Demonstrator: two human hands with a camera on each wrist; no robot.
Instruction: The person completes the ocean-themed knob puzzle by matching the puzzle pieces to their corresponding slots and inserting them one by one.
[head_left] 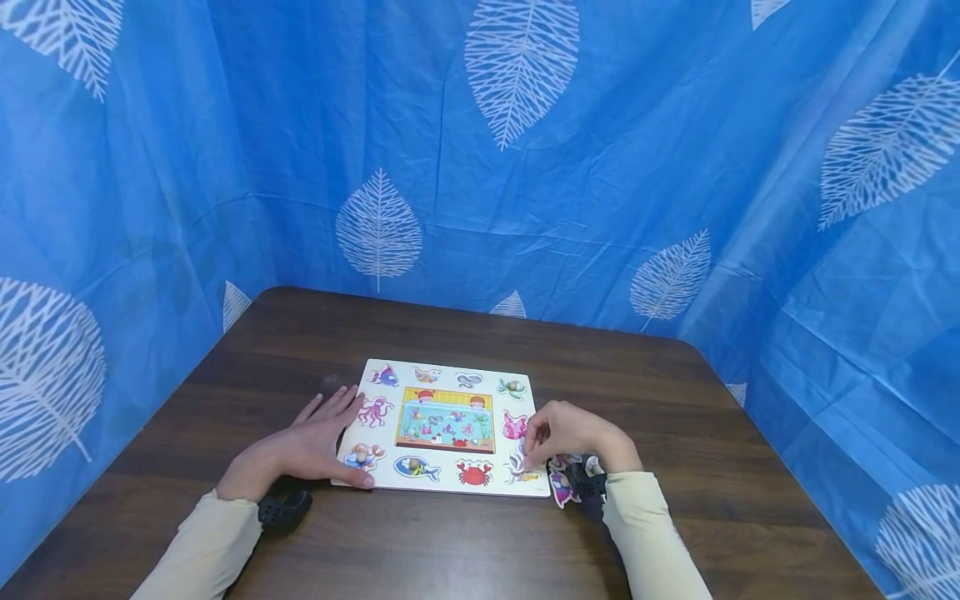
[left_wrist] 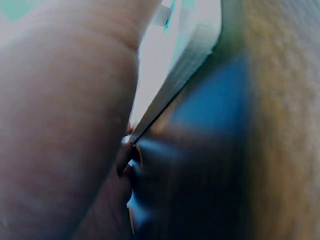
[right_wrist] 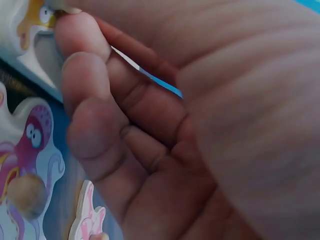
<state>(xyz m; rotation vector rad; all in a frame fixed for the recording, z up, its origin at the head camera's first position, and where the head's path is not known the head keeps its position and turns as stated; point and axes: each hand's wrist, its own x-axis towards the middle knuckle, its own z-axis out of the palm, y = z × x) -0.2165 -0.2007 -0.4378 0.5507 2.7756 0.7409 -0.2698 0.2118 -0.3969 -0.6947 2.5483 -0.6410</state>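
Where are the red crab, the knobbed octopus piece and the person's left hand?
Red crab [head_left: 474, 474]: head view, on the middle of its body.
Knobbed octopus piece [right_wrist: 29, 164]: right wrist view, between its eyes and knob.
Left hand [head_left: 318, 442]: head view, on the back of the hand.

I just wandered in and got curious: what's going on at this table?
Someone is handling a puzzle board decorated with sea creatures. The left hand rests at the board's left side, its thumb on the near edge. The right hand seems to pinch a piece over the near right corner, though the fingers hide much of it. Loose pieces lie beside the board by the right wrist, including an octopus with a round knob.
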